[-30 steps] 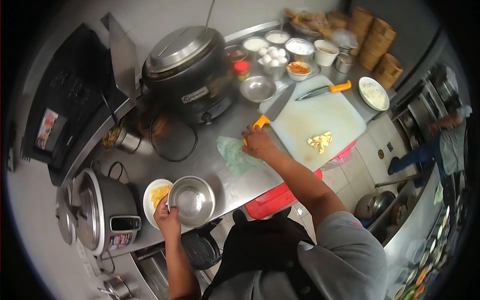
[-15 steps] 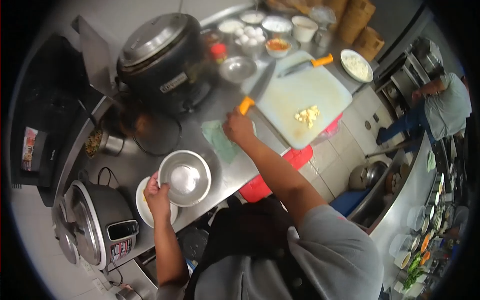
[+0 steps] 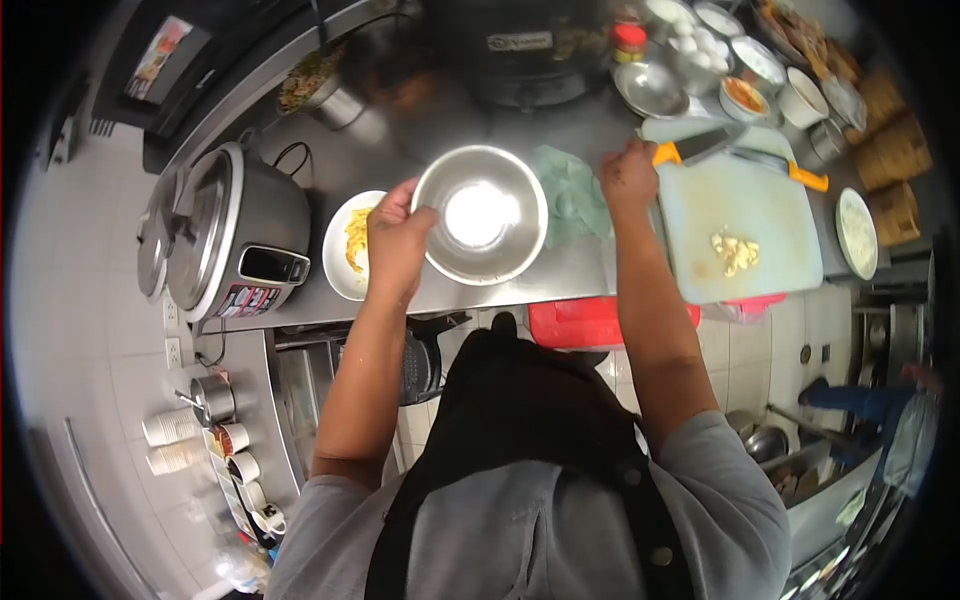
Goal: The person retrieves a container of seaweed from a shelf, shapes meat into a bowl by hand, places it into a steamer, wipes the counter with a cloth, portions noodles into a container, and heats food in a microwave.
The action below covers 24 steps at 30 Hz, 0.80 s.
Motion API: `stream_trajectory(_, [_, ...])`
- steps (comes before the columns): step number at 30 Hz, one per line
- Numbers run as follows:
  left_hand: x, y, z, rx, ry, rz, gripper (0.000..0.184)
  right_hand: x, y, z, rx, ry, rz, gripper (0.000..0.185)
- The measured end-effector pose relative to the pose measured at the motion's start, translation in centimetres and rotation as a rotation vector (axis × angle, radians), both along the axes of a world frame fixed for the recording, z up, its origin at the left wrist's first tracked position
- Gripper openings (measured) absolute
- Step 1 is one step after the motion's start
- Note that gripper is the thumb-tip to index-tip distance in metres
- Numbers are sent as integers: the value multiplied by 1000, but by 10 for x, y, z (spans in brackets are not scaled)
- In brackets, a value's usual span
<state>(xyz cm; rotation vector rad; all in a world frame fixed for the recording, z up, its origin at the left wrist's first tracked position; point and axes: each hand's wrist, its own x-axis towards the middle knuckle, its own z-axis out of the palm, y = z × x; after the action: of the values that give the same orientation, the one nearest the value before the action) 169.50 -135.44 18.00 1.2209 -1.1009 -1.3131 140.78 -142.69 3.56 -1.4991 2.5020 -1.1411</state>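
My left hand (image 3: 400, 235) grips the rim of a shiny metal bowl (image 3: 480, 268), thumb on the inner edge. The bowl is raised above the counter and holds nothing that I can see. Beside it, partly behind my hand, sits a white bowl (image 3: 340, 275) with yellow food strips. My right hand (image 3: 630, 178) is closed at the orange handle of a knife (image 3: 667, 153), whose blade lies over the upper left of a white cutting board (image 3: 710, 205). Chopped pale pieces (image 3: 736, 252) and a second orange-handled knife (image 3: 800, 178) rest on that board. A green cloth (image 3: 570, 195) lies between my hands.
Behind the bowl stands a large black cooker (image 3: 520, 60); a grey cooker (image 3: 245, 235) is at left. Eggs (image 3: 700, 45), a red-lidded jar (image 3: 628, 42) and several bowls line the back right. A red container (image 3: 570, 322) sits below the counter edge. A person (image 3: 905, 430) stands far right.
My view has turned, so the counter now runs level across it. My left hand still holds the metal bowl, and my right hand has closed further over the knife handle.
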Motion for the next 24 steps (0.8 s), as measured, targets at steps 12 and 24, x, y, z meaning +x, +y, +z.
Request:
stream_trajectory(12, [26,66,-64,-56,-264,46,42,73,63,-2,347,324,402,50])
stream_trajectory(24, [33,46,-65,-345,-460,-310,46,150,175,14,404,-270,681,55])
